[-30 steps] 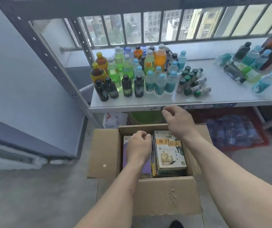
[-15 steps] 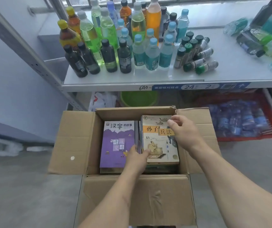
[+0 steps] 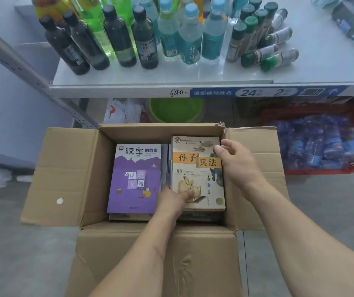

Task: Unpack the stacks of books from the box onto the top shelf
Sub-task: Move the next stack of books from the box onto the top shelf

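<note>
An open cardboard box (image 3: 64,174) stands on the floor below a metal shelf. Two stacks of books lie side by side in it. The left stack has a purple cover (image 3: 135,179) on top, the right stack a beige cover (image 3: 195,174) with an orange title band. My left hand (image 3: 171,200) is at the beige stack's near left corner, thumb on the cover and fingers down in the gap between the stacks. My right hand (image 3: 236,163) holds the same stack's right edge, thumb on top and fingers between the books and the box wall. The top shelf is out of view.
The white shelf board (image 3: 129,91) just above the box carries several drink bottles (image 3: 141,35), standing and lying. Under it are a green basin (image 3: 176,109), a white plastic bag (image 3: 120,110) and a red crate (image 3: 321,136) of blue-wrapped packs. A slanted metal upright (image 3: 21,67) runs at the left.
My view has tilted down and closer to the box. My left hand moved off the purple stack to the beige stack's near corner; my right hand dropped from the shelf edge to that stack's right edge.
</note>
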